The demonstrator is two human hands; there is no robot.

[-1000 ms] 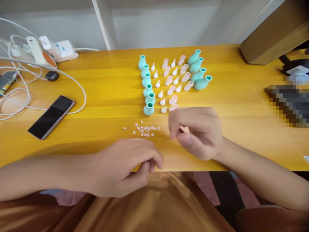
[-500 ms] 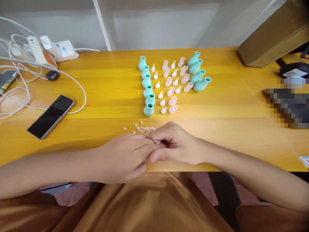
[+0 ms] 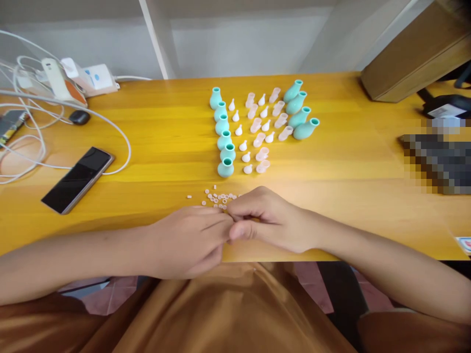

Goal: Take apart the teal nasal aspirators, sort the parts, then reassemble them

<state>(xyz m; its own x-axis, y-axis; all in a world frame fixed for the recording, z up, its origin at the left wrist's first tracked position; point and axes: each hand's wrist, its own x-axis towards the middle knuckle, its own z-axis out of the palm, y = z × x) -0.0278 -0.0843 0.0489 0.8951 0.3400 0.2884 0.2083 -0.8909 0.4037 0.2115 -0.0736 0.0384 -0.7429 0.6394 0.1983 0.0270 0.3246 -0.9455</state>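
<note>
My left hand [image 3: 191, 240] and my right hand [image 3: 272, 221] meet at the front of the table, their fingertips touching. The left fingers are closed and point right. Against them, the right thumb and forefinger are pinched; whatever lies between is hidden. Just behind the hands is a scatter of tiny pale rings [image 3: 220, 197], partly covered by the fingers. Farther back, several turquoise vase-shaped pieces [image 3: 222, 126] stand in a column on the left. Small white bulb-shaped pieces [image 3: 243, 146] and translucent pinkish tubes [image 3: 259, 140] form columns beside them, with more turquoise vase-shaped pieces [image 3: 304, 129] at the right.
A phone [image 3: 78, 180] lies on the left of the wooden table [image 3: 165, 176]. Behind it are white cables [image 3: 125, 132], a power strip [image 3: 99, 81] and a small black case [image 3: 79, 116]. A cardboard box [image 3: 401, 59] and a blurred dark object [image 3: 441, 164] are on the right.
The hands keep nearly the same pose; the right thumb and forefinger have shifted slightly against the left fingertips. The view has moved a little, and the pieces on the table stay put.
</note>
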